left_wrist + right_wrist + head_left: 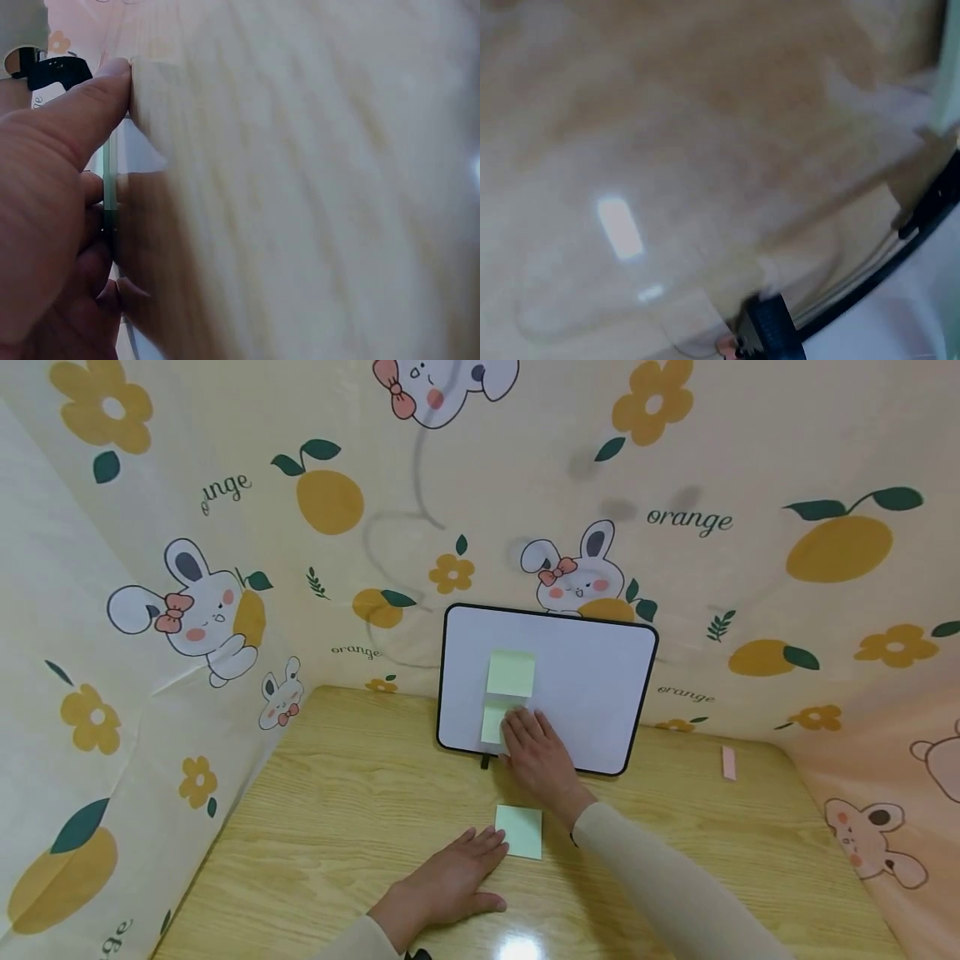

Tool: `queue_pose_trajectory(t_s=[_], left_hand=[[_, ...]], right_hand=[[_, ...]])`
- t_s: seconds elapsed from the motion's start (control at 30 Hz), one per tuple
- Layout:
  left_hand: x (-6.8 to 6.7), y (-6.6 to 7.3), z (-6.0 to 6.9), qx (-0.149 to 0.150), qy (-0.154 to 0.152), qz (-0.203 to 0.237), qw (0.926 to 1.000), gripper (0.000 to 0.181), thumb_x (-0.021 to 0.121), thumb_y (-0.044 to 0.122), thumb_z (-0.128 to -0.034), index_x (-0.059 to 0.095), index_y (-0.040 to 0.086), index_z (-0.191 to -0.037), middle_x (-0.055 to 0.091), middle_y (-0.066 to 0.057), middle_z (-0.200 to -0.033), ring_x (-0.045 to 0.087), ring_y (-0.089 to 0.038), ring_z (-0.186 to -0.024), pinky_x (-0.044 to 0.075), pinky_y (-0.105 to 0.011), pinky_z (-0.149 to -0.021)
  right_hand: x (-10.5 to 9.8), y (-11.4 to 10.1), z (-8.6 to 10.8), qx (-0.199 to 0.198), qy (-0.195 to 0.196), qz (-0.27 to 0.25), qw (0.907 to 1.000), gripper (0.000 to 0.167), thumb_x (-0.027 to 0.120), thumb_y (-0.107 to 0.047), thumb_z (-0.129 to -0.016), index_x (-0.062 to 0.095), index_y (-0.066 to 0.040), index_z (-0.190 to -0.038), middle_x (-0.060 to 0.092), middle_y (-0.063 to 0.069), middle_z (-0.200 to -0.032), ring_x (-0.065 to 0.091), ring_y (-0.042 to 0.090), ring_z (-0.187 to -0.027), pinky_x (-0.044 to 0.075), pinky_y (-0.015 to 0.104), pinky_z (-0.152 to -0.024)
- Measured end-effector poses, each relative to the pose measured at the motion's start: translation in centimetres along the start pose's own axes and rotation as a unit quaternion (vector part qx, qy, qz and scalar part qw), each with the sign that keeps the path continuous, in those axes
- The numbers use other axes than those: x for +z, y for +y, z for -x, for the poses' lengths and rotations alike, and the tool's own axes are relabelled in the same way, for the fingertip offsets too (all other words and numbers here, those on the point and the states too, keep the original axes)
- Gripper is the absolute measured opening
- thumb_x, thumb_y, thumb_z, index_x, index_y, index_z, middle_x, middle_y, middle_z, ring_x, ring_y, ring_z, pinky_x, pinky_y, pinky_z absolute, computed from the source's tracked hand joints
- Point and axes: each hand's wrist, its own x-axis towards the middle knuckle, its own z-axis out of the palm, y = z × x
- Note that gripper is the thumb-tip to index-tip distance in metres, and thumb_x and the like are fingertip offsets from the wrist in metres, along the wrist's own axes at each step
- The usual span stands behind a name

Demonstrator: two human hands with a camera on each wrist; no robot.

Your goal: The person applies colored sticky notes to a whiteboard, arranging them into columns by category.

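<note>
A black-framed whiteboard [585, 693] leans against the patterned backdrop. On its left part a green sticky note [512, 673] sits above a second green note [492, 724]. My right hand [542, 760] lies with extended fingers over the right side of the lower note, covering part of it. On the table, a stack of green notes [522, 832] lies flat; the fingertips of my left hand [450, 881] touch its left edge, fingers straight. In the left wrist view my left hand [52, 165] is beside the thin green edge of the stack [110, 176].
A small pink strip [729, 763] lies at the table's right rear. A black piece [485, 762] shows under the board's lower edge; in the right wrist view a black clip-like part [769, 326] stands by the board's frame [855, 289]. Patterned cloth surrounds the wooden table [300, 827].
</note>
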Motion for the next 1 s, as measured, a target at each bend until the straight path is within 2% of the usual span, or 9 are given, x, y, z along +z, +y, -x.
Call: queue_pose_trajectory(t_s=[0.07,0.2,0.4,0.5,0.63,0.73,0.83,1.0], left_hand=[[0.0,0.0,0.0,0.001,0.000,0.000,1.0000,0.078,0.056,0.059,-0.1040,0.044,0.007,-0.161,0.037,-0.007,-0.170,0.030,-0.022,-0.160,0.028,-0.042,-0.131],[0.0,0.0,0.0,0.003,0.001,0.001,1.0000,0.077,0.057,0.057,-0.1044,0.044,0.006,-0.161,0.037,-0.008,-0.170,0.030,-0.023,-0.160,0.028,-0.043,-0.131],[-0.1,0.0,0.0,-0.003,0.004,0.000,1.0000,0.077,0.058,0.056,-0.1041,0.044,0.007,-0.161,0.038,-0.008,-0.170,0.030,-0.022,-0.160,0.028,-0.041,-0.131],[-0.1,0.1,0.0,-0.007,0.002,-0.003,1.0000,0.077,0.058,0.057,-0.1040,0.044,0.007,-0.161,0.038,-0.007,-0.170,0.030,-0.021,-0.160,0.027,-0.040,-0.132],[-0.5,0.4,-0.1,-0.012,-0.001,-0.015,0.9998,0.076,0.059,0.057,-0.1033,0.046,0.009,-0.160,0.039,-0.005,-0.169,0.031,-0.023,-0.160,0.029,-0.041,-0.131],[-1.1,0.6,-0.5,-0.020,-0.006,-0.029,0.9994,0.075,0.061,0.060,-0.1010,0.051,0.012,-0.158,0.044,-0.003,-0.167,0.032,-0.024,-0.160,0.031,-0.043,-0.130],[-1.9,0.6,-1.2,-0.026,-0.006,-0.025,0.9993,0.069,0.062,0.061,-0.1004,0.060,0.014,-0.150,0.053,-0.002,-0.160,0.040,-0.023,-0.155,0.034,-0.044,-0.128],[-2.8,0.1,-2.4,-0.039,0.012,0.030,0.9987,0.050,0.058,0.050,-0.1067,0.066,0.014,-0.141,0.062,-0.002,-0.145,0.061,-0.018,-0.134,0.050,-0.036,-0.115]], right_hand=[[0.3,-0.3,0.4,-0.004,-0.024,-0.008,0.9997,0.063,0.060,-0.039,-0.108,0.049,0.001,-0.156,0.048,0.015,-0.163,0.036,0.032,-0.157,0.026,0.051,-0.132],[0.6,-0.7,0.7,-0.017,-0.036,-0.008,0.9992,0.063,0.063,-0.036,-0.107,0.048,0.002,-0.156,0.047,0.016,-0.163,0.037,0.033,-0.157,0.026,0.052,-0.132],[-0.4,-0.6,-0.7,-0.003,-0.036,0.003,0.9993,0.070,0.062,-0.036,-0.107,0.038,0.002,-0.161,0.036,0.016,-0.170,0.027,0.033,-0.161,0.023,0.053,-0.132],[-0.9,-0.4,-0.9,0.017,-0.066,-0.005,0.9976,0.075,0.056,-0.042,-0.109,0.031,0.001,-0.164,0.027,0.016,-0.173,0.019,0.033,-0.164,0.017,0.055,-0.134],[-1.2,-0.1,0.0,0.072,-0.124,-0.015,0.9895,0.080,0.051,-0.047,-0.110,0.020,0.000,-0.167,0.014,0.014,-0.177,0.006,0.031,-0.166,0.005,0.057,-0.134],[-1.2,0.2,0.6,0.099,-0.136,-0.011,0.9856,0.081,0.050,-0.047,-0.110,0.017,-0.001,-0.168,0.010,0.013,-0.177,0.002,0.030,-0.166,0.001,0.056,-0.134],[-1.2,0.3,0.9,0.095,-0.127,-0.006,0.9874,0.080,0.051,-0.047,-0.110,0.018,-0.001,-0.168,0.011,0.013,-0.177,0.003,0.030,-0.166,0.002,0.056,-0.134],[-1.1,0.2,1.0,0.085,-0.132,-0.011,0.9875,0.080,0.051,-0.045,-0.110,0.018,-0.001,-0.168,0.010,0.014,-0.177,0.002,0.031,-0.166,0.001,0.056,-0.134]])
